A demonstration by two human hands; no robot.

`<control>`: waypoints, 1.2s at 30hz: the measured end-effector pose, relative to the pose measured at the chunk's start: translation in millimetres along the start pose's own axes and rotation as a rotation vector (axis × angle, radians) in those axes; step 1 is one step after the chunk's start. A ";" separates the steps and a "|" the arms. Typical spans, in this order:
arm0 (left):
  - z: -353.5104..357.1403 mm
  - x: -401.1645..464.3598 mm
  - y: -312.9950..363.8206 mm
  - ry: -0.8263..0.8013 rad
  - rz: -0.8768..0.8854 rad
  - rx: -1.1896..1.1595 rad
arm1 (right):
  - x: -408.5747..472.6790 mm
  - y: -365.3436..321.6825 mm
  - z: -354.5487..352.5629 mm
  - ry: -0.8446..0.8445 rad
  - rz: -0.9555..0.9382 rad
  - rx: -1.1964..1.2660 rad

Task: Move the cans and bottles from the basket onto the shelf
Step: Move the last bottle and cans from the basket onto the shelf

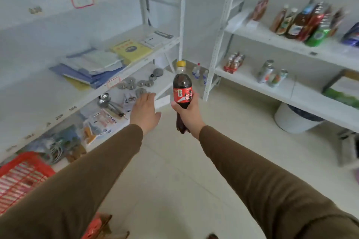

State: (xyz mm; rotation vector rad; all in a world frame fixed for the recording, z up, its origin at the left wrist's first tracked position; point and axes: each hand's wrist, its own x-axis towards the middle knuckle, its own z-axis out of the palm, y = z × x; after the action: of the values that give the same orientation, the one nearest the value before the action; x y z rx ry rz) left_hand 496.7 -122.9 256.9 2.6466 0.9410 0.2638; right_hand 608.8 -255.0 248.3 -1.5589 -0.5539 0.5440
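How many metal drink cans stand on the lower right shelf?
3: a tall silver can at the left, a shorter can in front, another can at the right. More may be hidden behind.

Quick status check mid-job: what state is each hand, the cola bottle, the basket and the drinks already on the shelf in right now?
Right hand: grips the cola bottle around its lower body.
Cola bottle: upright, yellow cap on, held in the air, not yet shelved.
Left hand: open, fingers straight, holding nothing.
Red basket: at lower left, contents unclear.
Shelved bottles: standing grouped on the upper right shelf.
Cans: standing on the lower right shelf.
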 end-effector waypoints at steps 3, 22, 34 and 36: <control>33.6 35.0 100.8 -0.020 0.142 0.005 | 13.0 -3.9 -106.2 0.090 0.006 -0.008; 228.9 240.0 509.0 -0.249 0.620 0.000 | 133.1 40.1 -527.8 0.649 0.107 -0.019; 310.3 321.3 776.4 -0.273 0.828 -0.061 | 188.6 32.4 -781.7 0.861 0.086 -0.044; 319.3 330.6 812.7 -0.263 0.836 -0.076 | 199.2 29.0 -819.7 0.875 0.077 -0.051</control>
State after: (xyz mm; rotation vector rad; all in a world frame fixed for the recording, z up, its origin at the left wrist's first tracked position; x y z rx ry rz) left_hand 1309.9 -581.6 270.5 2.7563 -0.2834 0.1198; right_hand 1287.5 -756.6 262.3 -1.6867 0.1639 -0.1263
